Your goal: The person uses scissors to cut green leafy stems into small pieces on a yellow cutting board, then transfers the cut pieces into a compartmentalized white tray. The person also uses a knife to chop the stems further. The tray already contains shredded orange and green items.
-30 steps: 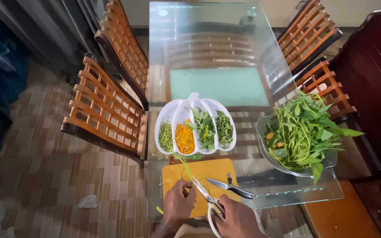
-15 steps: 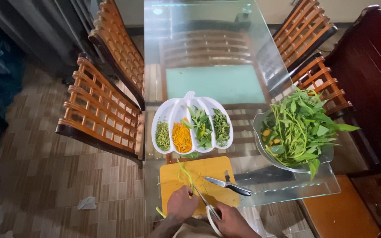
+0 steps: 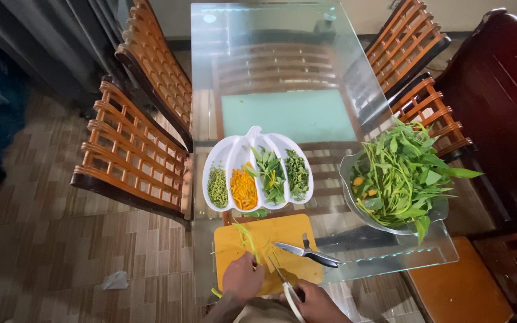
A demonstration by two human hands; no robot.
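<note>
Head view showed the left hand (image 3: 242, 277) closed around a green stem (image 3: 246, 235) lying across the yellow cutting board (image 3: 288, 230), at the near edge of the glass table (image 3: 270, 36). The right hand (image 3: 313, 302) gripped white-handled scissors (image 3: 283, 284), blades just beside the stem (whether parted, unclear). A knife (image 3: 306, 253) lay on the board's right part. Beyond stood a white divided dish (image 3: 234, 149); a bowl of greens (image 3: 402, 179) sat near the right edge. The far tabletop lay bare.
</note>
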